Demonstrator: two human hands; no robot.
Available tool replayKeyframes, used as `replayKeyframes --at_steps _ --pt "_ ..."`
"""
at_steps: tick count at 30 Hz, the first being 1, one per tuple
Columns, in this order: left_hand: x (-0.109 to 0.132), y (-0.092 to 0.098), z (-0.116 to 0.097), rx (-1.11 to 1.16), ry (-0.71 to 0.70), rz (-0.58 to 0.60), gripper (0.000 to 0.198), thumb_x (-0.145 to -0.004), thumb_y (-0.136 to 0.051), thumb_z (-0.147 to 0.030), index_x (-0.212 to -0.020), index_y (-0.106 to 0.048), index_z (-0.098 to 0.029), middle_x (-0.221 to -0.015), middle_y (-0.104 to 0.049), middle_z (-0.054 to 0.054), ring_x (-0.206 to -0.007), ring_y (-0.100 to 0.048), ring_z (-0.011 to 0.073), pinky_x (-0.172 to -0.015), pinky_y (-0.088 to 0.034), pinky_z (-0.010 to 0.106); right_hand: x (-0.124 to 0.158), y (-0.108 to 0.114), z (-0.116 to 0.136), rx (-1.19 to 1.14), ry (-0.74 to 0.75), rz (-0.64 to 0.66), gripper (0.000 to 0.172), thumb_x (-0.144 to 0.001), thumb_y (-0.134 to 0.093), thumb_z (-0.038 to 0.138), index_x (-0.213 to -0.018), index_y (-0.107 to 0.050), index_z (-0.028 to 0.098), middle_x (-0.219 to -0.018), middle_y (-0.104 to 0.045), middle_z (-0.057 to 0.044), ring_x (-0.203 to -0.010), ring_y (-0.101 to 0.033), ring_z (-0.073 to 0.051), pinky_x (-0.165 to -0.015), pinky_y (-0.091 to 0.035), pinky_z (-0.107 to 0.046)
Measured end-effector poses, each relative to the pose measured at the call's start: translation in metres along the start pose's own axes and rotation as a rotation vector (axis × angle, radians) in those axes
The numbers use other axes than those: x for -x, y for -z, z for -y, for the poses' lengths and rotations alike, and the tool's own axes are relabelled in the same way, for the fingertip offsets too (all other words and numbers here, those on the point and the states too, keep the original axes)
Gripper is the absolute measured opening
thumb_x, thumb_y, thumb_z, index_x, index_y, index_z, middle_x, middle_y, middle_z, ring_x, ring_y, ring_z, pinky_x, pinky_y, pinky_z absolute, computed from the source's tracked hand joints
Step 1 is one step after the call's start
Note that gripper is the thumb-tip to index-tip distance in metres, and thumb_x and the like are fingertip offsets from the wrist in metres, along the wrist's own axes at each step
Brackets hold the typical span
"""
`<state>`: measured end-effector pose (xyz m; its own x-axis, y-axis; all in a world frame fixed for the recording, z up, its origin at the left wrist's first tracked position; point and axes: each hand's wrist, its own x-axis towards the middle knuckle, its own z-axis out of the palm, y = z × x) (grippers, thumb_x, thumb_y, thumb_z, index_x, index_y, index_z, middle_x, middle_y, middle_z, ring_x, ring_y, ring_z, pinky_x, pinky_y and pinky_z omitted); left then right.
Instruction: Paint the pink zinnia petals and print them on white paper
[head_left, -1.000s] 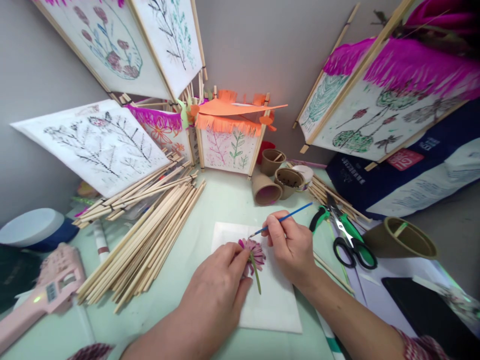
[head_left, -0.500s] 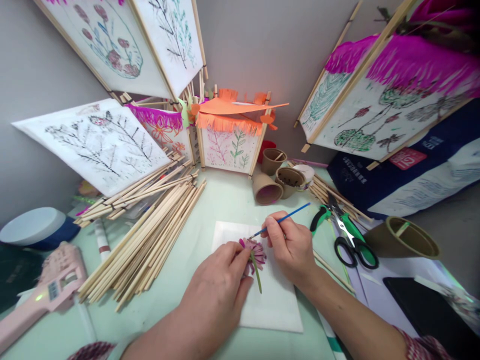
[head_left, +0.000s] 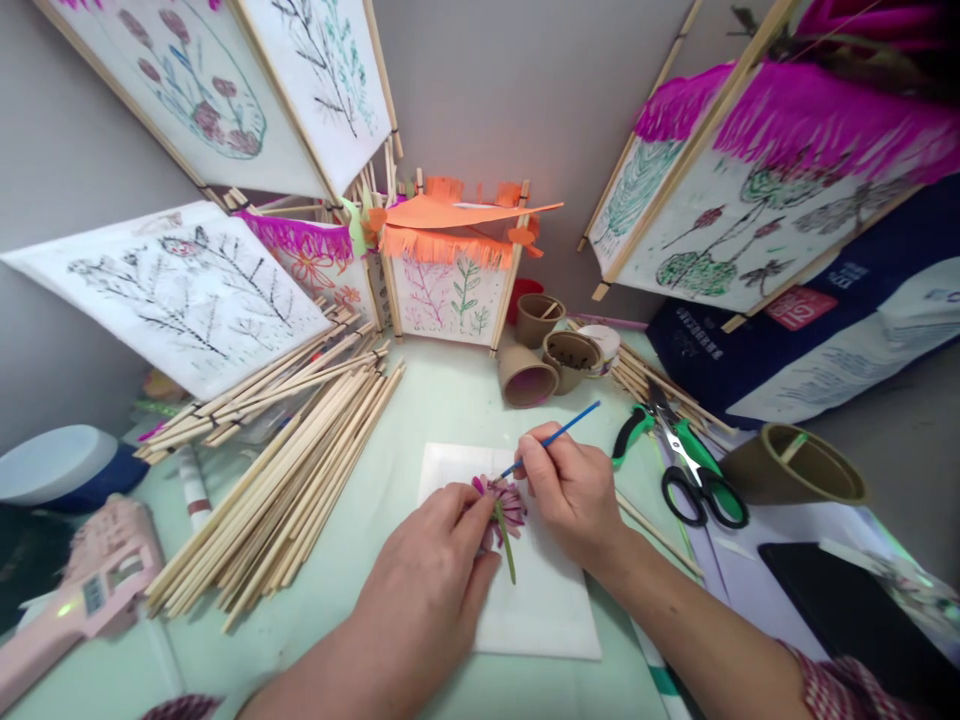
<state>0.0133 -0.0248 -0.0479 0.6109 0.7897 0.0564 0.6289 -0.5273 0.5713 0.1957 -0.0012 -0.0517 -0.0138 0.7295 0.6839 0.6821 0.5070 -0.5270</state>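
Note:
A purple flower with a green stem (head_left: 508,545) lies over a white sheet (head_left: 536,610), its stem pointing toward me. My left hand (head_left: 442,570) pinches the flower at its left side, fingertips on the petals. In my right hand (head_left: 566,490) is a thin blue paintbrush (head_left: 571,421), gripped between thumb and fingers. The brush tip meets the upper edge of the petals, close to my left fingertips. Part of the flower is hidden under my left fingers.
Bundled wooden sticks (head_left: 300,480) lie left, beside a pink glue gun (head_left: 97,585). Brown pots (head_left: 529,380) and an orange-fringed paper lantern (head_left: 448,295) stand behind. Scissors (head_left: 697,485) and another pot (head_left: 765,475) are at right. Painted panels (head_left: 187,290) lean left.
The whole view has shifted slightly, with things appearing a little further left. The brush tip has moved a little down and closer to my left fingertips. Both holds are the same.

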Motion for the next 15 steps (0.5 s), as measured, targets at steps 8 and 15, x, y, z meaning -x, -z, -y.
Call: replayKeyframes --at_steps 8,15 --pt "0.0000 -0.0005 0.0000 -0.002 -0.012 -0.009 0.038 -0.093 -0.043 -0.017 -0.128 -0.057 -0.013 -0.116 -0.058 0.016 -0.103 -0.061 0.0301 -0.086 -0.056 0.054 -0.0003 0.0001 0.0002 0.047 -0.022 -0.079 0.025 -0.098 -0.046 0.019 -0.075 -0.056 0.019 -0.057 -0.058 0.003 -0.046 -0.056 -0.009 -0.049 -0.043 -0.021" --pt "0.0003 -0.0018 0.0010 0.000 -0.018 -0.022 0.039 -0.093 -0.043 -0.016 -0.129 -0.056 -0.013 -0.116 -0.058 0.016 -0.102 -0.061 0.0300 -0.086 -0.056 0.054 0.0018 0.0026 0.0012 0.024 0.022 -0.101 0.027 -0.098 -0.046 0.018 -0.072 -0.056 0.019 -0.061 -0.059 0.002 -0.046 -0.055 -0.008 -0.049 -0.043 -0.021"
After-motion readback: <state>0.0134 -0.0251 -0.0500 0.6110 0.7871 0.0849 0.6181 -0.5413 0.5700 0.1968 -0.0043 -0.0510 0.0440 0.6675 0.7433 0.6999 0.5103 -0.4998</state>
